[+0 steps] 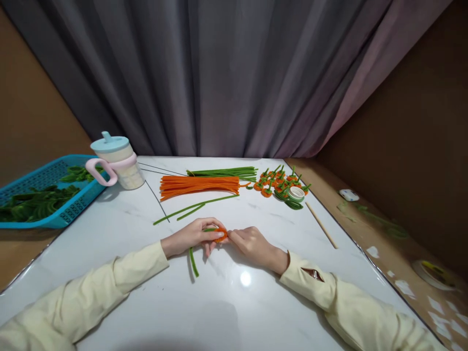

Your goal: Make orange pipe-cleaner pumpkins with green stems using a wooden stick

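Note:
Above the middle of the white table, my left hand point(197, 237) pinches a small orange pipe-cleaner coil point(220, 236) between thumb and fingers. A bit of green pipe cleaner point(209, 229) runs from the coil beneath the fingers. At the coil's right edge, my right hand point(252, 246) is closed, thumb and forefinger pressed on its rim; its other fingers are curled in. Below my left hand a short green pipe cleaner point(193, 263) shows; whether it joins the held piece is hidden. Just beyond the hands lie two loose green pipe cleaners point(193, 207).
An orange pipe-cleaner bundle point(199, 186) and a green bundle point(224, 171) lie at the back. Several finished orange-and-green pieces point(280, 181) sit beside a tape roll point(296, 193). A thin wooden stick point(321, 225) lies right. A lidded cup point(124, 168) and blue basket point(69, 214) stand left.

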`<state>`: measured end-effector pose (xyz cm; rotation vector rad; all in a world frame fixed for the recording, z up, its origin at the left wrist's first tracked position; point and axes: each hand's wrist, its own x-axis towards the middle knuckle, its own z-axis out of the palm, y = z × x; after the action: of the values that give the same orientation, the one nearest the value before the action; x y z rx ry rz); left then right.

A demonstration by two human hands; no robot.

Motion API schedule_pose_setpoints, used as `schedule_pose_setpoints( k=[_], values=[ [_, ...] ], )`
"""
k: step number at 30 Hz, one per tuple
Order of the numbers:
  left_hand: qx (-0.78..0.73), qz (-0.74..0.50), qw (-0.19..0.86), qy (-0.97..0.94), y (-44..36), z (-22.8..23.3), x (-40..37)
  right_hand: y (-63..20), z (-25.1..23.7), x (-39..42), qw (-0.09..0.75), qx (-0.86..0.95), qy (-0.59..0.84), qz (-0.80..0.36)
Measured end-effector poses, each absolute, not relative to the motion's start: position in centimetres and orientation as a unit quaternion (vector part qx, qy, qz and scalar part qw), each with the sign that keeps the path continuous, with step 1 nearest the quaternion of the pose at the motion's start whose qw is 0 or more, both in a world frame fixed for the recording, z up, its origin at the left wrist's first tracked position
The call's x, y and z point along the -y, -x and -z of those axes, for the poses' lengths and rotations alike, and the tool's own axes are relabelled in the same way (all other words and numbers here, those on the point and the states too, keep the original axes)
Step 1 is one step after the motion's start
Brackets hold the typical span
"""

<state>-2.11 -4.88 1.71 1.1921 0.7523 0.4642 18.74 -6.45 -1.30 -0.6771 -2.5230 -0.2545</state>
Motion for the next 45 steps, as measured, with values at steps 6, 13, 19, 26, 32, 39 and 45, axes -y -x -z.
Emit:
schedule_pose_setpoints(
  k=[6,13,19,26,32,39,45],
  values=[
    [-0.321,-0.169,0.748,-0.555,2.7,-2.1,4.5,-18.7,0.6,6.6,0.236,0.943,0.195,0.129],
    [-0.383,-0.159,0.630,-0.656,2.3,-2.1,5.6,-18.4,0.7,7.0,0.232,0.945,0.212,0.095],
    [-0.411,-0.186,0.587,-0.672,2.1,-1.7,6.0,-18.3,0.4,7.2,0.234,0.932,0.275,-0.030],
    [-0.389,-0.245,0.579,-0.673,1.6,-1.4,5.9,-18.6,0.0,7.2,0.207,0.940,0.268,-0.051],
    [-0.406,-0.249,0.624,-0.620,1.7,-1.6,5.7,-18.6,0.4,7.2,0.221,0.922,0.310,-0.071],
    [-0.388,-0.254,0.683,-0.564,1.7,-1.2,5.5,-17.9,0.0,7.5,0.284,0.830,0.378,-0.294],
    [-0.347,-0.218,0.650,-0.640,2.2,-2.2,5.1,-17.6,-1.1,7.3,0.249,0.629,0.339,-0.654]
  ],
)
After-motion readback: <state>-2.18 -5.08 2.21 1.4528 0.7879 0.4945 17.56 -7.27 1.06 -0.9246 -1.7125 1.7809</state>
